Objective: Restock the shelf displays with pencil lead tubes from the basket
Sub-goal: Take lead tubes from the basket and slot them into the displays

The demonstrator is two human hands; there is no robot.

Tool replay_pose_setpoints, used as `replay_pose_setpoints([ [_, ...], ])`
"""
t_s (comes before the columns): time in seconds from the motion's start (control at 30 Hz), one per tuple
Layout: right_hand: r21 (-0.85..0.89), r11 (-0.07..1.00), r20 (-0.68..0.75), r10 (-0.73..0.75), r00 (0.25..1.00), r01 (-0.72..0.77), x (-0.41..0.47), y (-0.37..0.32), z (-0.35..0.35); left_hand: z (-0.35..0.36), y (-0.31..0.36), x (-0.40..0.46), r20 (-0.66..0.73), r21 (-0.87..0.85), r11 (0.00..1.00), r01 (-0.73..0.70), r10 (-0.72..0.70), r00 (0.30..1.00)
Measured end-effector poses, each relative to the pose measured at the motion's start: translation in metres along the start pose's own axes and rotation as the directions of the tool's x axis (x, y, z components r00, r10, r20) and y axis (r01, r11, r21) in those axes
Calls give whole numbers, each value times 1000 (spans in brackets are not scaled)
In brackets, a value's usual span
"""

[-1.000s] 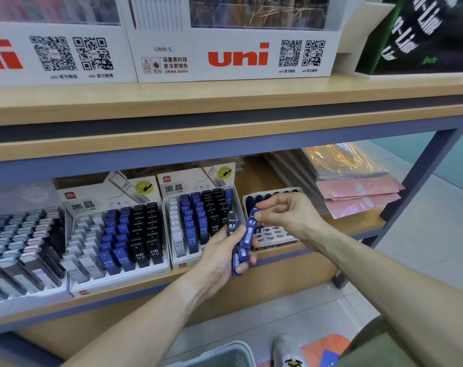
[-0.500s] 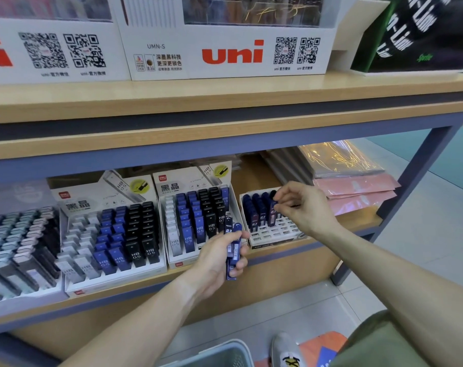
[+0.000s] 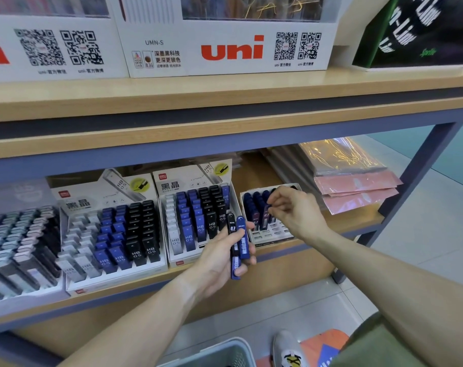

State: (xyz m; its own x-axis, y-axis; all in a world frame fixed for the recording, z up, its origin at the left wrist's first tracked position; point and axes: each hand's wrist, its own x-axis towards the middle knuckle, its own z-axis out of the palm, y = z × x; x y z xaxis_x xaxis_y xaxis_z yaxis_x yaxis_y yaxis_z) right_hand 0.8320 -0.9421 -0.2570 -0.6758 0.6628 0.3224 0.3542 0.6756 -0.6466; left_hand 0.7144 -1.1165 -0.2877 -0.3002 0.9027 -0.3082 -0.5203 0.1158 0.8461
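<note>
At frame centre the left hand (image 3: pixel 219 256) holds spare blue plastic pencil-lead tubes (image 3: pixel 240 245) while the right hand (image 3: pixel 291 209), its grip pinching one, seats it in the small white slotted display tray (image 3: pixel 271 230); next, probably press it home.

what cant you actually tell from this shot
- How many tubes the left hand grips: head view, they overlap and its fingers cover them.
- Whether the right hand pinches a tube over the small white tray: its fingertips hide the spot.
- What the basket holds: cut off by the bottom edge.
- Small print on the HB 0.5 display box: too small to read.
</note>
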Motion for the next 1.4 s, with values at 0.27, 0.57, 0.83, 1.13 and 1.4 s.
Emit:
replay_pose_setpoints([
  [0.27,-78,997,40,-16,999,19,-1,-1,4,-1,-2,-3,19,73,997,-29,27,999],
  [0.57,-163,986,4,23,1000,-22,-5,-10,1,-1,-2,-5,-12,136,986,-97,100,995],
  [0.83,263,964,225,-33,974,-28,-18,-47,5,1,-3,-1,-29,163,981,-104,110,994],
  [1.13,332,936,172,66,983,-121,-10,-47,-7,1,-1,-4,-25,126,986,-109,113,993],
  [1.4,47,997,30,58,998,-59,-4,0,-35,-7,4,-5,-62,153,987,53,-44,997],
])
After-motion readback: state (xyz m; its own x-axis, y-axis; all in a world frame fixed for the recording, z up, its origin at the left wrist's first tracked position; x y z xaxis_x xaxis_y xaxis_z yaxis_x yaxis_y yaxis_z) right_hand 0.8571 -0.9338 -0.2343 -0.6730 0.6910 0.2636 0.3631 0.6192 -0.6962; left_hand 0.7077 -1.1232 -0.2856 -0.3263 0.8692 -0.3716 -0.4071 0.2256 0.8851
